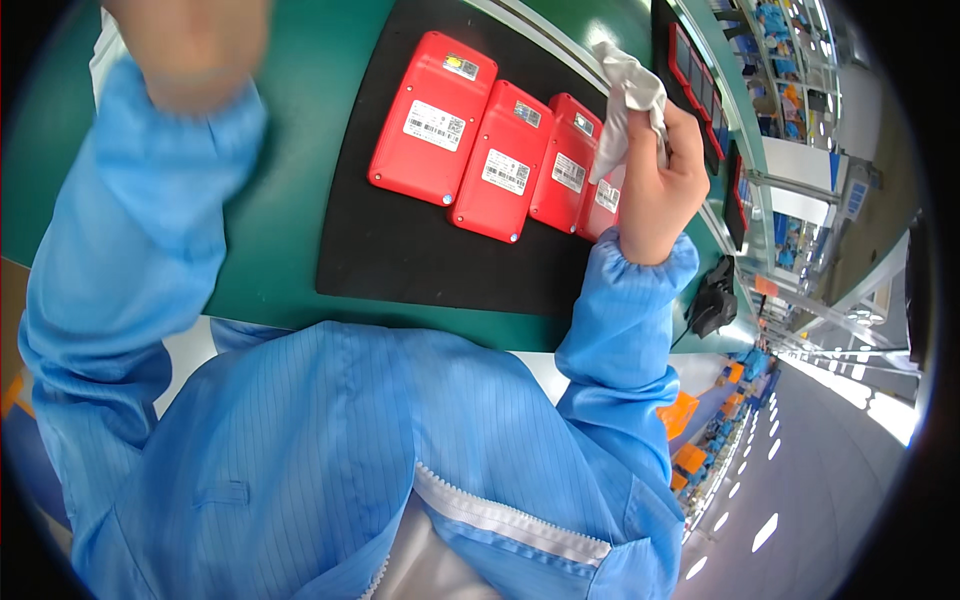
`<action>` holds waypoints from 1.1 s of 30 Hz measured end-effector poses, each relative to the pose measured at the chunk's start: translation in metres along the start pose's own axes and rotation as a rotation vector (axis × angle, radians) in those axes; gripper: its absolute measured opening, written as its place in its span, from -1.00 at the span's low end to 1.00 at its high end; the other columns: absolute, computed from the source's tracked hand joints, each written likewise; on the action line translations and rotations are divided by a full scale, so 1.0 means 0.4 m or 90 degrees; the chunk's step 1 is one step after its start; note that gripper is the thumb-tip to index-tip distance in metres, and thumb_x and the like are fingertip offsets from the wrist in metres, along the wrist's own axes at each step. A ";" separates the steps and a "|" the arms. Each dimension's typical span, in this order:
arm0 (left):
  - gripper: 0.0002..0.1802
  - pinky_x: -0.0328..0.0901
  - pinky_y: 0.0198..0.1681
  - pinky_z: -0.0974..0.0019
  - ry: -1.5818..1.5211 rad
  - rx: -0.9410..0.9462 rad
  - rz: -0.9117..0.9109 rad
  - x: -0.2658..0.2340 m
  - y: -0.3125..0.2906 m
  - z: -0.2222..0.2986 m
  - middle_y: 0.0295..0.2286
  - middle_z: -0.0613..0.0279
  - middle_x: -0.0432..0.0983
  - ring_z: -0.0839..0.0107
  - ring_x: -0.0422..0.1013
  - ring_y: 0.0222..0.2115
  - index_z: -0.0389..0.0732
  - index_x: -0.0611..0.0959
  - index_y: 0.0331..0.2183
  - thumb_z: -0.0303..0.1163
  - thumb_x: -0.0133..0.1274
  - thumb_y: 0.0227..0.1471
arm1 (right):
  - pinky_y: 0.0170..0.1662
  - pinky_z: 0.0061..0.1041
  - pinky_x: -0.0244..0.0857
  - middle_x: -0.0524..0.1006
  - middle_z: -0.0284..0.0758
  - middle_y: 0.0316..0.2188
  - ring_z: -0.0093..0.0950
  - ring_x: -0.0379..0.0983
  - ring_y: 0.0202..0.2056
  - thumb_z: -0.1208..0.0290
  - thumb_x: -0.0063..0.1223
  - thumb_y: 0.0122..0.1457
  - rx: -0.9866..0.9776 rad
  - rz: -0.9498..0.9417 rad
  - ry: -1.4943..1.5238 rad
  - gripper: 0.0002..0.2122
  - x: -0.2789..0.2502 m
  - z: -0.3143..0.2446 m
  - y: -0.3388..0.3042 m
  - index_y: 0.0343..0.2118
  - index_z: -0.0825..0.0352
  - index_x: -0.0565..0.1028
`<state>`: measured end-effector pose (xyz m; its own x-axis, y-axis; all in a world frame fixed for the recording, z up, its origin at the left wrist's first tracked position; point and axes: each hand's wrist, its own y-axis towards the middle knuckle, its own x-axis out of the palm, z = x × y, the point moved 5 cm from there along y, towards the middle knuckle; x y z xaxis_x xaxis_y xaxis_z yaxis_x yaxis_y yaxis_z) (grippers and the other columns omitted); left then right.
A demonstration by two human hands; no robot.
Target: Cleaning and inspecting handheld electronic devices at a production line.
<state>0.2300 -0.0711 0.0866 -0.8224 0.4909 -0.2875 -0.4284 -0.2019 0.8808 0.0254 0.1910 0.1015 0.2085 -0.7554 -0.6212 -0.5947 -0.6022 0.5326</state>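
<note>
My right hand (pixel 661 185) pinches a crumpled white cloth (pixel 633 88) above the right end of a row of red handheld devices. Several of these lie side by side on a black mat (pixel 400 262), their labelled backs up; the leftmost red device (pixel 432 118) and its neighbour, another red device (pixel 503 163), show fully. The rightmost red device (pixel 600 215) is partly covered by my hand and the cloth. My left hand (pixel 195 45) is at the upper left over the green table, smeared by motion, its fingers cut off by the picture's edge. Beside it shows something white (pixel 105 55).
Beyond a metal rail, red-framed devices with dark screens (pixel 697 85) stand in a row, another red-edged device (pixel 737 200) nearer. A black object (pixel 714 298) lies at the right edge of the green table (pixel 270 230). Shelves (pixel 790 80) and orange bins (pixel 678 415) are farther right.
</note>
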 end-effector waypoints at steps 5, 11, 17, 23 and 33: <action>-0.78 0.44 -0.24 0.22 -0.129 0.284 -0.238 0.142 -0.080 0.210 -0.40 0.29 0.51 0.28 0.49 -0.33 -0.13 0.64 -0.38 -0.25 0.27 -0.08 | -0.30 -0.45 0.40 0.56 -0.23 -0.39 -0.32 0.52 -0.38 0.58 0.22 0.07 -0.097 -0.155 -0.031 -0.81 0.081 -0.063 -0.001 -0.22 0.32 0.60; -0.81 0.40 -0.14 0.19 -0.206 0.145 -0.425 0.210 -0.106 0.199 -0.36 0.36 0.53 0.30 0.46 -0.25 -0.11 0.65 -0.38 -0.29 0.27 -0.09 | -0.34 -0.42 0.42 0.50 -0.37 -0.38 -0.37 0.47 -0.38 0.59 0.24 -0.13 -0.460 -0.343 -0.156 -0.67 0.114 -0.098 0.019 -0.21 0.24 0.58; -0.83 0.37 -0.06 0.21 -0.214 0.112 -0.428 0.218 -0.117 0.190 -0.34 0.35 0.52 0.33 0.43 -0.20 -0.08 0.65 -0.34 -0.33 0.23 -0.07 | -0.37 -0.45 0.41 0.53 -0.34 -0.34 -0.39 0.47 -0.37 0.62 0.27 -0.23 -0.505 -0.452 -0.143 -0.57 0.119 -0.078 0.048 -0.17 0.28 0.61; -0.79 0.36 -0.01 0.21 -0.232 0.099 -0.440 0.216 -0.127 0.189 -0.31 0.34 0.51 0.36 0.42 -0.17 -0.07 0.65 -0.30 -0.33 0.24 -0.07 | -0.44 -0.47 0.38 0.54 -0.31 -0.34 -0.42 0.44 -0.45 0.48 0.24 -0.28 -0.605 -0.488 -0.151 -0.52 0.108 -0.076 0.058 -0.14 0.36 0.59; -0.78 0.36 0.01 0.22 -0.216 0.084 -0.441 0.221 -0.133 0.197 -0.31 0.35 0.52 0.38 0.42 -0.17 -0.06 0.65 -0.30 -0.35 0.24 -0.09 | -0.42 -0.48 0.37 0.52 -0.34 -0.31 -0.47 0.41 -0.44 0.52 0.24 -0.34 -0.617 -0.456 -0.190 -0.48 0.106 -0.080 0.034 -0.13 0.34 0.61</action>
<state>0.2097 0.0497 0.0439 -0.2160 0.7050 -0.6755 -0.7369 0.3362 0.5865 0.0510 0.1426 0.1005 -0.0101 -0.1662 -0.9860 0.4251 -0.8933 0.1462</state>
